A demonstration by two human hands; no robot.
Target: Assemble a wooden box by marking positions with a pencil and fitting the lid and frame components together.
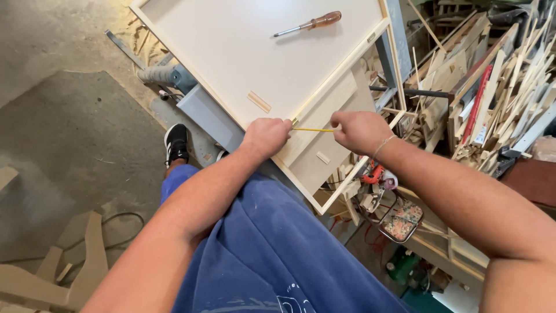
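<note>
I see my left hand [267, 135] and right hand [358, 130] both closed, pinching a thin yellow tape strip [313, 130] taut across the pale wooden frame [324, 87] on the counter; wooden-handled screwdriver [308, 24] parked at twelve o'clock

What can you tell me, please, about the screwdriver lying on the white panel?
The screwdriver has a glossy reddish-brown handle, wood or amber plastic by its look, and a slim silver metal shaft. It lies flat and slanted on the white panel, handle toward the upper right, tip toward the lower left. Only the panel touches it; both hands are well away, near the panel's lower edge.
</note>
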